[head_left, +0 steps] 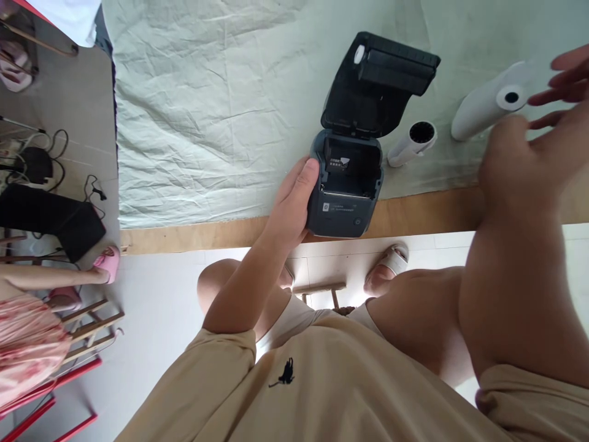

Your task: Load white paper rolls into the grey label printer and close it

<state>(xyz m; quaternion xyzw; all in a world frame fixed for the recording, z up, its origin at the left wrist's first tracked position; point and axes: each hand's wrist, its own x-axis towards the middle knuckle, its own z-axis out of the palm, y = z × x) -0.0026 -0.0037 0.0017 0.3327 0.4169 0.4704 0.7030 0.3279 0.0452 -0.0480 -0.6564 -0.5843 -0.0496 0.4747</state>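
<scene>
A dark portable label printer [343, 212] sits near the table's front edge with its lid [377, 92] swung up. Its paper compartment shows inside, with a small white label at the bottom and no roll in it. My left hand [294, 196] grips the printer's left side, thumb on top. Just right of the printer stands a small paper roll [405, 150] with a dark core opening. Farther right is a larger white paper roll [481, 107] with a small core hole. Beside that roll, my right hand [538, 135] has its fingers spread; whether it touches the roll I cannot tell.
A pale green cloth [197, 123] covers the table, leaving a wooden front edge [193, 236] bare. On the floor at left lie a black box-like object [55, 215] and loose cables. Another person's leg [55, 276] and a wooden stool [92, 328] are at lower left.
</scene>
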